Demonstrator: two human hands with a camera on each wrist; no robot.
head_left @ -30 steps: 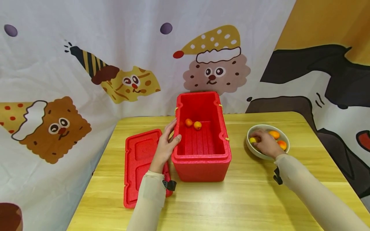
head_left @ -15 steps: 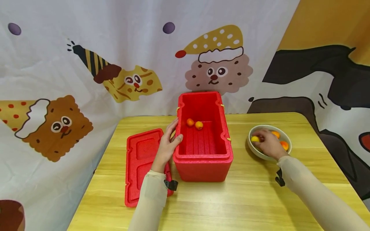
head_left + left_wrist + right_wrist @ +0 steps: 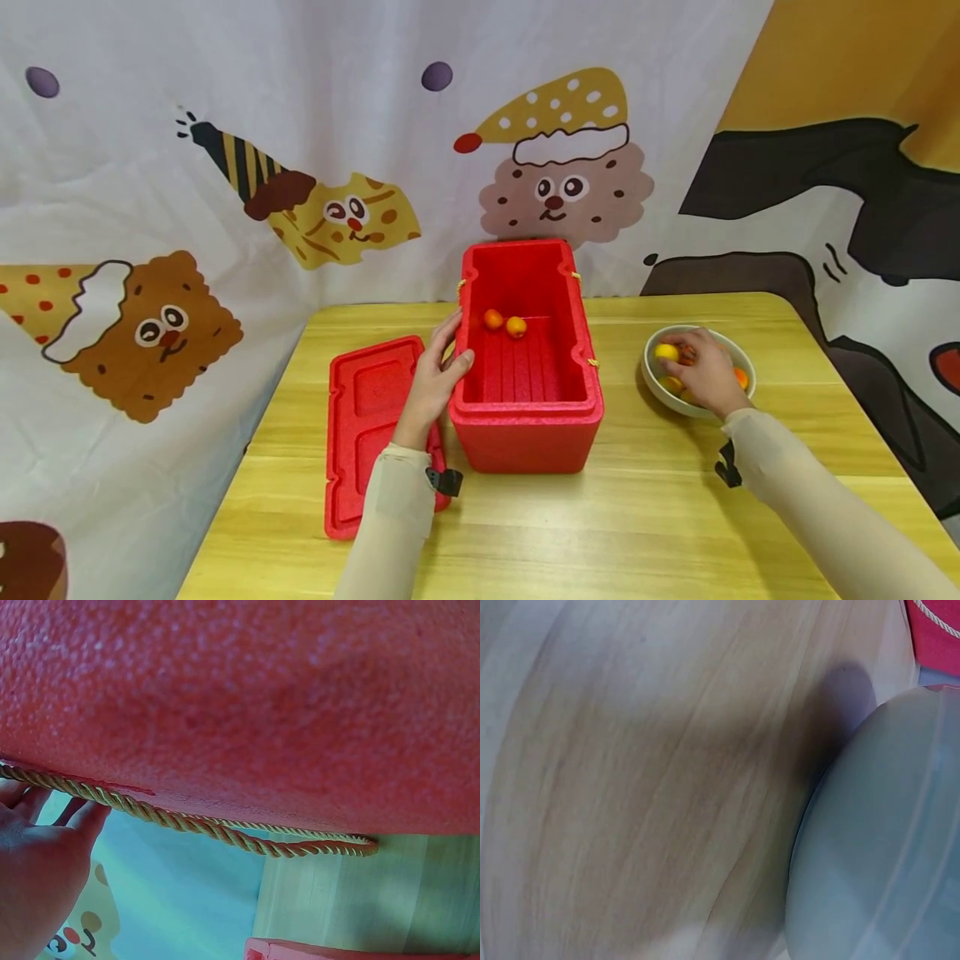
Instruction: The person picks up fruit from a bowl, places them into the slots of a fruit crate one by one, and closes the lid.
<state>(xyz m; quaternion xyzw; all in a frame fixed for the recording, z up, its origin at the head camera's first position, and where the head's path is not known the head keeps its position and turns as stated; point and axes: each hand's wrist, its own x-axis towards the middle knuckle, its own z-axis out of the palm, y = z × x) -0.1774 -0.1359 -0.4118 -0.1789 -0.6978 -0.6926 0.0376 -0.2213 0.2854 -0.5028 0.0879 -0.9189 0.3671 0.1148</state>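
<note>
Sleeves: both sleeves (image 3: 821, 500) are pale, with a black strap at each wrist.
Lid: the red lid (image 3: 369, 396) lies flat on the wooden tabletop (image 3: 540, 533), left of the box and partly behind the left arm.
Left hand: the left hand (image 3: 431, 379) rests on the left side of the red box (image 3: 525, 446), fingers loose, thumb at the rim. A gold rope (image 3: 187, 823) hangs by it.
Right hand: the right hand (image 3: 707, 372) is at the bowl, pinching a yellow fruit.
Yellow fruit: the yellow fruit (image 3: 667, 352) is at the right hand's fingertips, by the bowl's left rim, well apart from the left hand.
Bowl: the pale bowl (image 3: 657, 395) has more fruits (image 3: 741, 378) in it.
Inside box: two orange fruits (image 3: 516, 327) sit close together.
Back: a white curtain (image 3: 345, 75) with funny cookie faces.
</note>
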